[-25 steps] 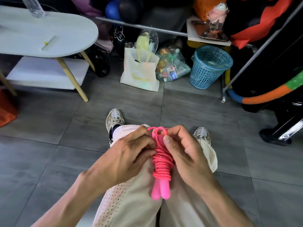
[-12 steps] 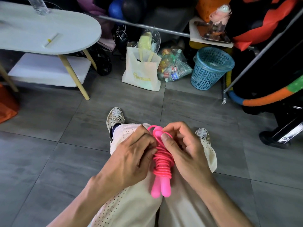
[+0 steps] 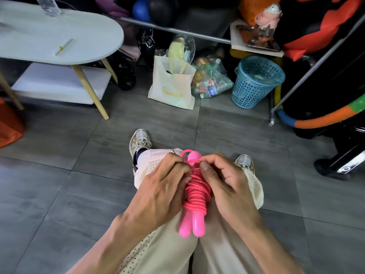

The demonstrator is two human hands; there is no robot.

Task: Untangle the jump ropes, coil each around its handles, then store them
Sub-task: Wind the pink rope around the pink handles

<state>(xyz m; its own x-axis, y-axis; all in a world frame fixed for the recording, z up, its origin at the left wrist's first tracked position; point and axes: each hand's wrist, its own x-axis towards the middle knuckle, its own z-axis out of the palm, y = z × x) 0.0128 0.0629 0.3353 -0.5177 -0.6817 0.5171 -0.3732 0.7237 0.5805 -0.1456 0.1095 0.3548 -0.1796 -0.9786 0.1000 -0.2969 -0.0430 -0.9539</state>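
A pink jump rope [image 3: 196, 194] is wound in tight coils around its two pink handles, which lie side by side over my knees. The handle ends stick out below the coils, and a small loop of rope shows at the top. My left hand [image 3: 160, 190] grips the bundle from the left, fingers curled round the coils. My right hand [image 3: 223, 182] holds it from the right, its thumb pressing on the upper coils and its fingers curled behind. No other jump rope is in view.
A white oval table [image 3: 59, 36] with a lower shelf stands at the left. Ahead on the grey tile floor are a cream tote bag [image 3: 171, 86], a clear plastic bag of rubbish [image 3: 211, 80] and a blue mesh basket [image 3: 256, 82]. A metal rack and coloured hoop stand at the right.
The loop at the top of the bundle has shrunk and been drawn down against the handle tops. My right thumb has shifted onto the upper coils. Both hands stay on the rope.
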